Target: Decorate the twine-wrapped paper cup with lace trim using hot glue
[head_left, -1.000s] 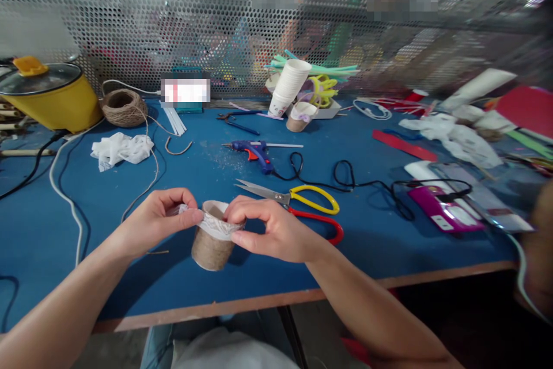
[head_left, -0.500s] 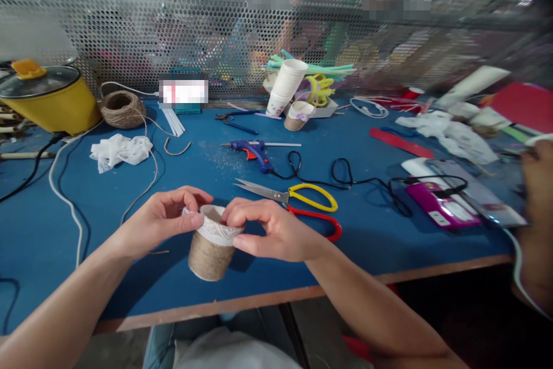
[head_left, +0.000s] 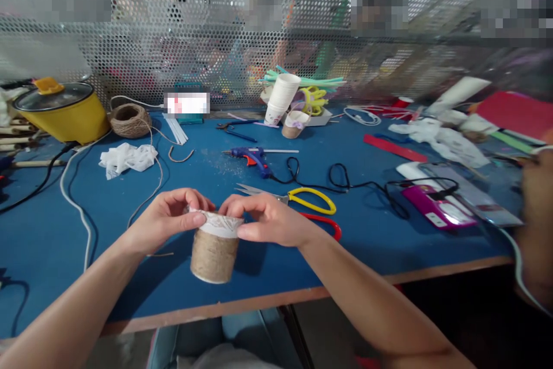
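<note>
A paper cup (head_left: 214, 257) wrapped in brown twine is held between my two hands, over the near part of the blue table. White lace (head_left: 221, 223) runs round its upper band. My left hand (head_left: 179, 213) pinches the rim on the left, thumb against the lace. On the right side, my right hand (head_left: 263, 219) grips the rim, thumb outside and fingertips hidden behind or inside the edge. Just beyond my right hand lie scissors (head_left: 311, 199) with one yellow and one red handle. Farther back rests a blue glue gun (head_left: 254, 160) with a glue stick in it.
A twine ball (head_left: 131, 120) and a yellow pot (head_left: 64, 113) stand at the back left, near crumpled white lace (head_left: 127, 160). Stacked paper cups (head_left: 282, 98) and a smaller twine-wrapped cup (head_left: 295, 125) are at the back. Black cable crosses toward a purple box (head_left: 438, 206); another person's arm (head_left: 536, 213) is far right.
The cup has tipped so its opening shows less and its side faces me more. Both hands keep their hold on the rim. The whole view has shifted slightly.
</note>
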Action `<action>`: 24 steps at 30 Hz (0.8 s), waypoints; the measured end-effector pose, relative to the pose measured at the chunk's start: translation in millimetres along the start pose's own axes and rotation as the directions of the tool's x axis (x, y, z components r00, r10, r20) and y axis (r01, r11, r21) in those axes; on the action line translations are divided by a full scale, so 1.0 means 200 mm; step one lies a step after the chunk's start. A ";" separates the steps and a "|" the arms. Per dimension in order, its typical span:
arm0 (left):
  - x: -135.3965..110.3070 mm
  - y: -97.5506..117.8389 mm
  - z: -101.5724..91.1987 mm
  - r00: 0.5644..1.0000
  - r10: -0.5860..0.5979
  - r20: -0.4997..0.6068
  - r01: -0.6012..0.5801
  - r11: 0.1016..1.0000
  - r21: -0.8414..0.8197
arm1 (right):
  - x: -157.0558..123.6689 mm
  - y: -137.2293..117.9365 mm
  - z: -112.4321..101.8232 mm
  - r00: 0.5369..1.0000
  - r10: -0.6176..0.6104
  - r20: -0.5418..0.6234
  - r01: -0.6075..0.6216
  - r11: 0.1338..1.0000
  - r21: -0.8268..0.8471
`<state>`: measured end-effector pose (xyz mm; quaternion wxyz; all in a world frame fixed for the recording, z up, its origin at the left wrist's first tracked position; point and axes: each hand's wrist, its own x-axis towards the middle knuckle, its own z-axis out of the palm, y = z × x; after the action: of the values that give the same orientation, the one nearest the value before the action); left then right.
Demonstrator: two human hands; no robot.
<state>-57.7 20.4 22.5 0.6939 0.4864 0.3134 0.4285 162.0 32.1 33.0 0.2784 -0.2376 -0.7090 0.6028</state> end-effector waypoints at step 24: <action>0.04 -0.08 0.03 0.994 0.028 -0.104 -0.042 0.989 -0.139 | -0.02 0.10 0.09 0.659 -0.673 -0.337 0.380 0.684 -0.623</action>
<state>-45.0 22.0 8.5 0.7019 0.4192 0.3089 0.4860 153.5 19.8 11.3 0.5634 -0.2362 -0.7682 0.1914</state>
